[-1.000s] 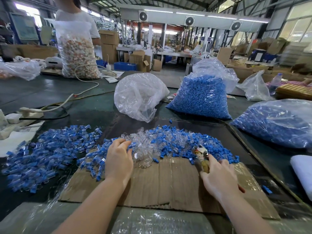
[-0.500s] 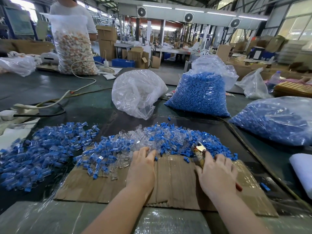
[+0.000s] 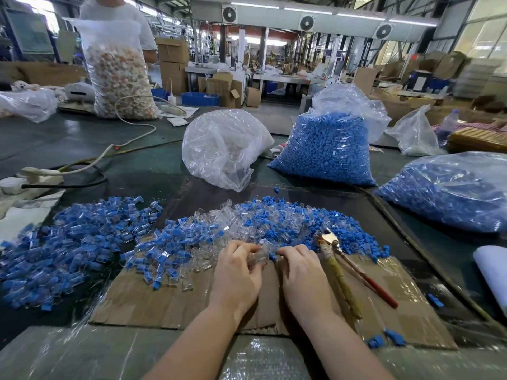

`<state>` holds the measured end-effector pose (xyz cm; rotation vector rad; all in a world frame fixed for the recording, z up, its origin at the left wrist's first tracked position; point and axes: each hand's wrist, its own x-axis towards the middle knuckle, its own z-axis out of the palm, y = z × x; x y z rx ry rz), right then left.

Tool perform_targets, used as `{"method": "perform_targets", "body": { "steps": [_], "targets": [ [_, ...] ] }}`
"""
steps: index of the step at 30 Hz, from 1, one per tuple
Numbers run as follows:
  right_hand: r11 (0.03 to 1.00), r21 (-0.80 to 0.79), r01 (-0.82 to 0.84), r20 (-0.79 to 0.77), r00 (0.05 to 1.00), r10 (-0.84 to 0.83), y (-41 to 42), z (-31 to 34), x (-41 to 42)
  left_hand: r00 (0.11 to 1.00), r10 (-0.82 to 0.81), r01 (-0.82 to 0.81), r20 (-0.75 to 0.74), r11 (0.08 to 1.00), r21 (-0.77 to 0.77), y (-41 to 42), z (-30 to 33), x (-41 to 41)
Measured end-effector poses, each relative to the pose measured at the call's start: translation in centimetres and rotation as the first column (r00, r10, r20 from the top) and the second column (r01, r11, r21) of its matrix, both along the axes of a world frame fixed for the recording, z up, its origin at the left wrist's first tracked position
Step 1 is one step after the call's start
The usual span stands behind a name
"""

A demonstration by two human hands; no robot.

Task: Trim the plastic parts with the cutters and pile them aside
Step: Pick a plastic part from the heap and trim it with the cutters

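Left hand grip: a clear plastic part with a blue end [image 3: 260,256] is being pinched by the curled fingers of the left hand [image 3: 237,275], at the near edge of the loose heap
Right hand grip: the same part appears to be being pinched at its blue end by the fingertips of the right hand [image 3: 303,278]; the exact contact is being hidden by the knuckles
Cutters: the metal cutters with one red handle and one tape-wrapped handle [image 3: 348,272] are being left lying on the cardboard just beside the right hand, blades pointing into the heap, held by neither hand
Risk, dropped part: the small slick piece is being held only at the fingertips, so it is likely to be lost into the heap if one hand is freed to take up the cutters
Risk, mixing: the loose heap of clear and blue plastic parts [image 3: 274,223] and the pile of blue-and-clear pieces to the left [image 3: 68,237] are being kept nearly touching, so sorted and unsorted pieces could be muddled
Risk, blades: fingers could be nicked while the part is being worked so near the exposed blades
Surface: a flat brown cardboard sheet [image 3: 164,300] is being used as a mat on a dark green table [image 3: 68,144]; bags of blue pellets [image 3: 326,149] and a crumpled clear bag [image 3: 222,149] are being stored behind
Room: a workshop is being shown, with cartons, benches and wall fans; a standing person is being half hidden by a tall bag of pale pieces [image 3: 118,78]
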<state>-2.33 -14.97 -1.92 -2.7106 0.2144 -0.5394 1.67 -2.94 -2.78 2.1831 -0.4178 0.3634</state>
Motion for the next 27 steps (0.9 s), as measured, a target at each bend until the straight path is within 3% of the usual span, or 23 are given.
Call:
{"method": "perform_targets", "body": {
  "steps": [4,9,13,18,27],
  "targets": [
    [1.0,-0.016,-0.01,-0.029,1.0,0.01,0.5,-0.1,0.5,0.997,0.081,-0.082,-0.021,0.996,-0.041,-0.1,-0.1,0.0],
    [0.999,-0.052,-0.001,-0.064,0.998,-0.002,0.5,-0.1,1.1,0.999,0.036,-0.036,-0.022,0.999,0.012,0.0,0.1,0.0],
    [1.0,0.013,0.0,-0.011,1.0,0.0,0.5,-0.4,1.0,0.999,-0.022,0.023,-0.03,1.0,0.021,0.1,0.4,-0.4],
    [0.998,0.069,-0.002,0.045,0.999,-0.001,0.5,-0.8,0.6,0.996,-0.071,0.066,-0.049,0.994,-0.084,0.4,0.7,-0.6],
    [0.973,0.23,-0.008,0.116,0.993,-0.019,0.6,-0.3,-0.3,0.989,-0.046,0.023,-0.14,0.986,-0.163,0.6,0.4,-0.3]
  ]
}}
